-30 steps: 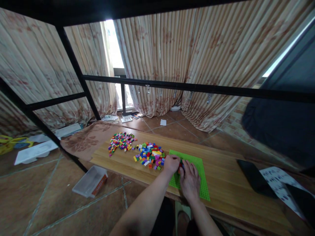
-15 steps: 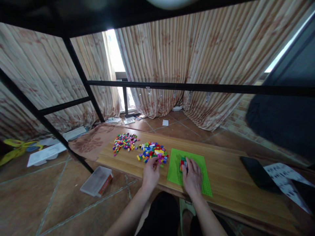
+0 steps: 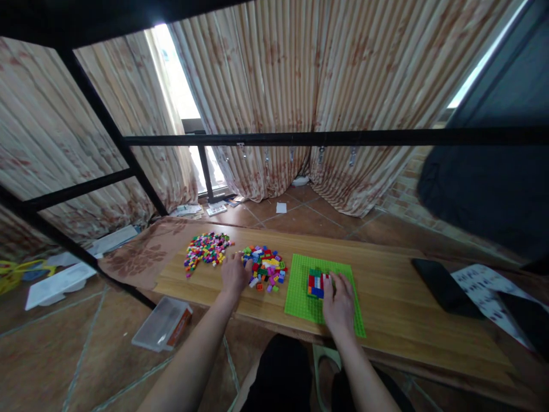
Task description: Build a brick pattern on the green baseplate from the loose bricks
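Observation:
My left hand (image 3: 235,276) is at the left edge of a heap of larger mixed-colour toy bricks (image 3: 268,266). Its fingers are apart and bent down among the nearest bricks, with no brick visible in them. On a green studded baseplate (image 3: 300,300) sits a small flat block of joined bricks (image 3: 315,284) in red, blue, white, green and orange. My right hand (image 3: 339,303) rests on the plate at the right side of that block, fingers loosely spread and thumb by its edge. It covers part of the block's right end.
A heap of smaller bricks (image 3: 208,249) lies farther left on the wooden board (image 3: 398,309). A black flat device (image 3: 446,286) and a printed sheet (image 3: 484,292) are at right. A clear plastic box (image 3: 160,323) stands on the floor; a black metal bar (image 3: 278,139) crosses ahead.
My left hand has moved left from the front of the larger heap to its left edge. My right hand has shifted right off the brick block, uncovering more of it. The view has shifted slightly.

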Demonstrator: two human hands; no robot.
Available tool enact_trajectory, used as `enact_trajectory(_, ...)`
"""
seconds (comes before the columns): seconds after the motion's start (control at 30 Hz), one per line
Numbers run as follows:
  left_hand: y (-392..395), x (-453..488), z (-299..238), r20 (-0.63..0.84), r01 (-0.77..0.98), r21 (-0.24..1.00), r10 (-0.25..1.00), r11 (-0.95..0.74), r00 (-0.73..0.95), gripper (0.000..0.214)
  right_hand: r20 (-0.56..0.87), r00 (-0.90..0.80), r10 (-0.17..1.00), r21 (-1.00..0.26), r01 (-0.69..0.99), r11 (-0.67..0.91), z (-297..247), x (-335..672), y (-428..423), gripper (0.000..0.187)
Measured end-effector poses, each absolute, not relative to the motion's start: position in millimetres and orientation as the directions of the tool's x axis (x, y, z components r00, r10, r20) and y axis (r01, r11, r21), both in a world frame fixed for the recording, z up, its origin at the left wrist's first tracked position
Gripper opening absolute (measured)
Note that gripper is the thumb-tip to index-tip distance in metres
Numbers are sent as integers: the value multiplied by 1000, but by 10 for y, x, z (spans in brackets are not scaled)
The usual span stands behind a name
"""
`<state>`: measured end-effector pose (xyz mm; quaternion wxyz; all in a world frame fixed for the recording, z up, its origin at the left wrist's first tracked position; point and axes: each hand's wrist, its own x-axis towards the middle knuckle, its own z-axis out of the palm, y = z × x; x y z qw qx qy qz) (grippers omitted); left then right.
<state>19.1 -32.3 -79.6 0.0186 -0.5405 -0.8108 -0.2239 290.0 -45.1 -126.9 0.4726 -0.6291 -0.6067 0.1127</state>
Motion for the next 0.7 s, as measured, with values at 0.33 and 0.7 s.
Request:
enact_trajectory(0.33,-94,272,-583,169,920,127,906,370,-387,37,372,384,845,-828,550,114,-1161,3032,-414,58)
enact_trajectory(0.7,-42,308,-410,96,939,9,935,343,-342,29,381,418,825,-843,523,124,-1140,3038,-422,56)
